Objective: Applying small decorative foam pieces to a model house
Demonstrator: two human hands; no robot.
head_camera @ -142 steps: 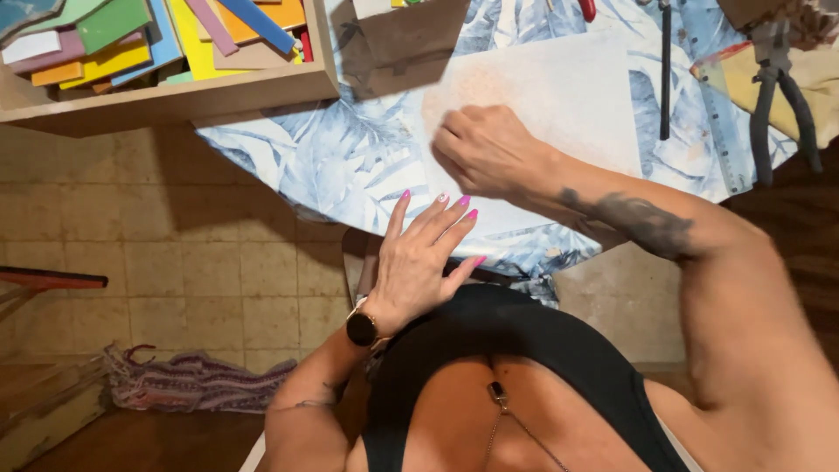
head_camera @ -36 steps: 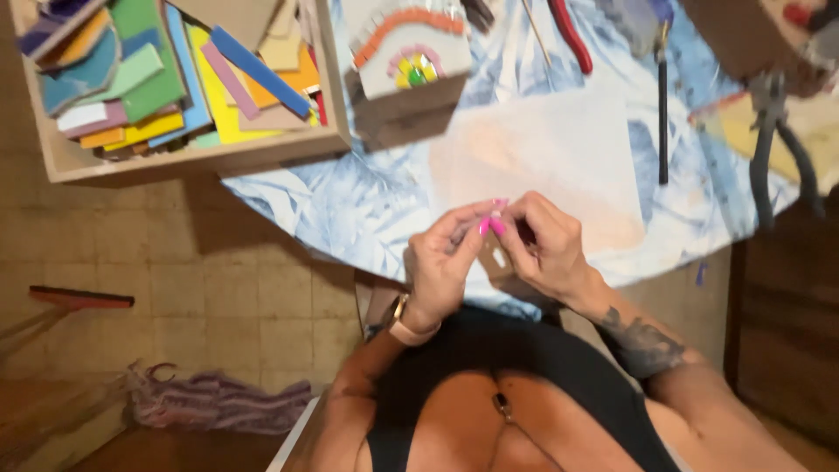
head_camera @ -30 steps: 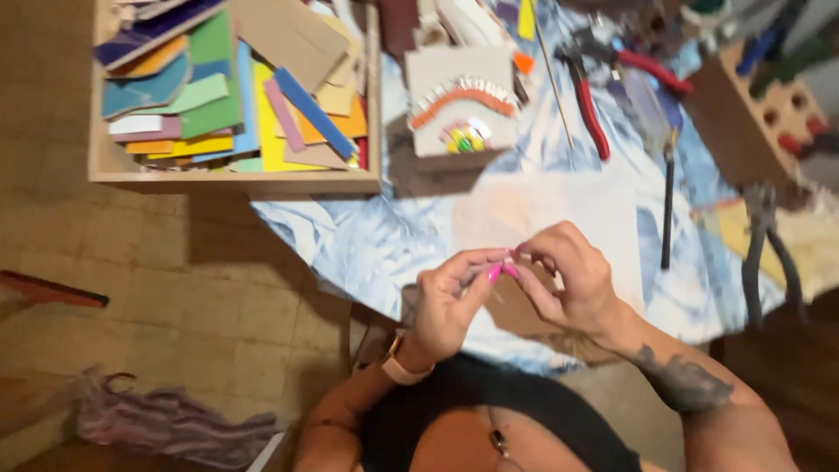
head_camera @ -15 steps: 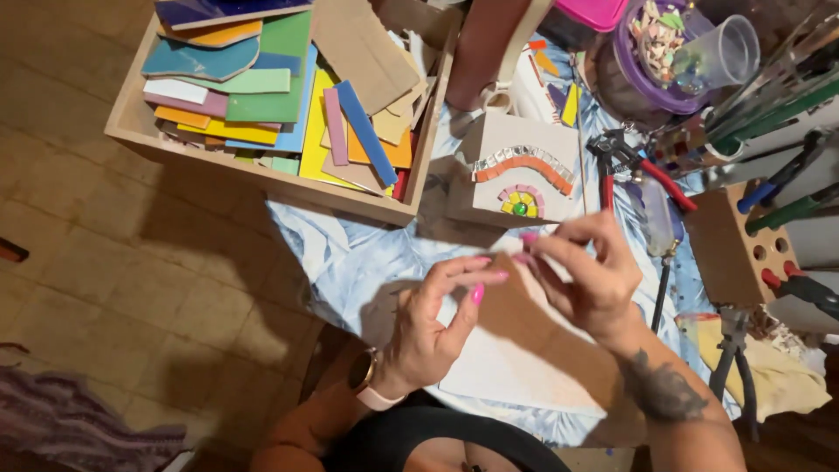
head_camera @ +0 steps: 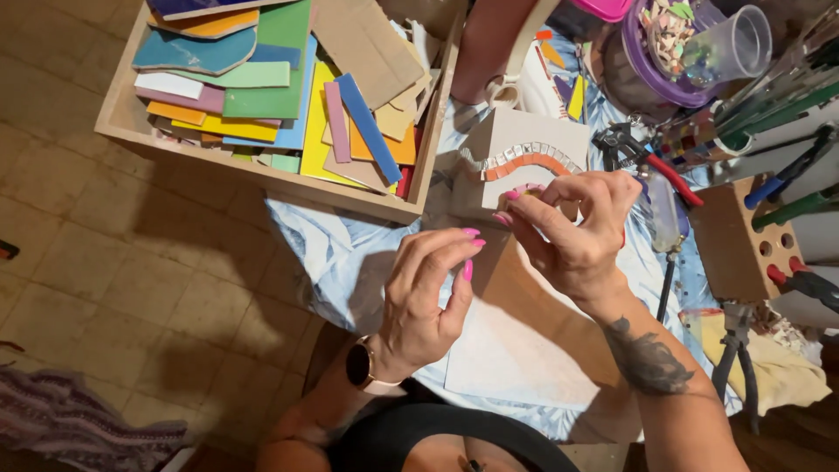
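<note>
Right hand (head_camera: 572,232), tattooed forearm, is raised over the tabletop (head_camera: 350,253) w/ thumb and forefinger pinched together at the fingertips; whatever sits in the pinch is too small to make out. The pinch hovers right in front of a small white box (head_camera: 524,149), which carries a mosaic arch of orange and mirror-like bits on its face. Cannot tell if the fingertips touch the box.

Left hand (head_camera: 428,293), pink nails, smartwatch on the wrist, is just beside the right, fingers curled loosely inward, thumb near forefinger but holding nothing visible. It hovers above the near edge of a pale rectangular sheet (head_camera: 516,350) lying flat on the blue-and-white leaf-print cloth that covers the tabletop.

Further out, left of the box: a shallow wooden tray (head_camera: 262,170) packed w/ flat tile pieces in yellow, green, blue, orange, pink and tan, overlapping each other. The tray overhangs the tabletop edge above a tan tiled floor (head_camera: 131,262).

Right of the box: red-handled nippers (head_camera: 651,162) lie on the cloth, and a thin dark tool (head_camera: 666,280) lies near the right wrist. Behind them, a purple tub (head_camera: 642,79) holds small mixed tile chips, w/ a clear plastic cup (head_camera: 730,48) tilted at its rim. Far right: a wooden block (head_camera: 738,236) w/ round holes, holding tools w/ red, blue and green handles. Dark pliers (head_camera: 730,363) rest on a yellow cloth (head_camera: 778,376) at lower right.

Lower left, a striped purple textile (head_camera: 70,419) lies bunched on the floor.
</note>
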